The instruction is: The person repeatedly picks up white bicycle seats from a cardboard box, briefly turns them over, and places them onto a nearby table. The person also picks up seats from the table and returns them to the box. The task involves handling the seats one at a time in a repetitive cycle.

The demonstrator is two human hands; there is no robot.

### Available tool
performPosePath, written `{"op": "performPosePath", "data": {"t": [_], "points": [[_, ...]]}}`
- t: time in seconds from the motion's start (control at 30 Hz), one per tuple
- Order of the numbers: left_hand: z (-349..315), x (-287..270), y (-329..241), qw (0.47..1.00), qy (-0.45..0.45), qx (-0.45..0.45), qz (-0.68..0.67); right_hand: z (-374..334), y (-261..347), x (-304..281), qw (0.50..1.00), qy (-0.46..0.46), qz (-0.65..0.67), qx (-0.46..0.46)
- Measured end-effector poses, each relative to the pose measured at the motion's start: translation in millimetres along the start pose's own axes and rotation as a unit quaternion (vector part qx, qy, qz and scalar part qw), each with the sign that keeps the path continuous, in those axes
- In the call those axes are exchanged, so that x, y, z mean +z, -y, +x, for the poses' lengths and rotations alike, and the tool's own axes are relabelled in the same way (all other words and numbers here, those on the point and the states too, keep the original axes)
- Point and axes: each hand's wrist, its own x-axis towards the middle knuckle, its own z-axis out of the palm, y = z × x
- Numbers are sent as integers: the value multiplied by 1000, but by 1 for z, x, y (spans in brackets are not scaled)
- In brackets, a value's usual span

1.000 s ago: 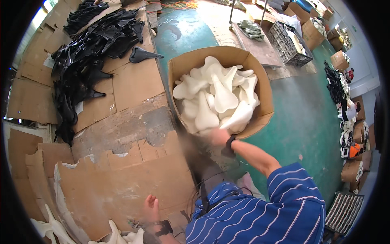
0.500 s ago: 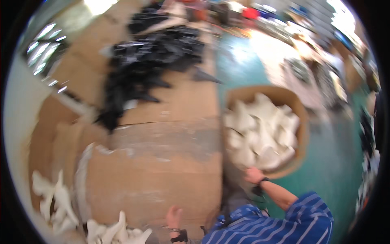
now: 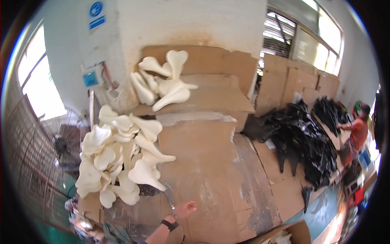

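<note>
Cream-white moulded foam saddle shapes (image 3: 118, 162) lie heaped on flattened brown cardboard sheets (image 3: 203, 162), left of the one hand in view (image 3: 185, 210). That hand, black-banded at the wrist, rests on the cardboard with its grip loose, fingers spread, holding nothing; which hand it is cannot be told. Second cream pile (image 3: 162, 83) sits by the wall. Black saddle-shaped shells (image 3: 300, 138) lie right; another person (image 3: 357, 126) stands beyond.

Heap of black saddle-shaped parts (image 3: 302, 138) at right, stacked cardboard boxes (image 3: 300, 81) against the wall, floor fan (image 3: 65, 148) at left, blue wall signs (image 3: 96, 14), a person, blurred, possibly in orange (image 3: 357, 132), far right.
</note>
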Motion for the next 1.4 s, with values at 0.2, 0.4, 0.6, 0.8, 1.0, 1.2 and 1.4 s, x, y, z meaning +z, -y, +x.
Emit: {"op": "performPosePath", "data": {"t": [0.2,0.4,0.6,0.8,1.0,1.2,1.4], "points": [[43,-147,-81,980,-188,-23,-62,29,83,-134,991,16,-98,-89],[121,-346,-74,874,-462,118,-89,138,186,-246,972,-59,-8,-227],[212,-469,-68,820,-548,85,-141,189,391,-371,866,-266,167,-390],[283,-517,-91,805,-591,-55,-11,174,645,-403,790,-16,328,-518],[350,-532,-104,784,-620,-27,-11,155,832,-357,718,130,498,-469],[407,-513,-139,760,-638,-124,-6,209,962,-336,716,198,429,-514],[427,-525,-124,758,-633,-115,107,218,1009,-318,615,392,469,-497]]}}
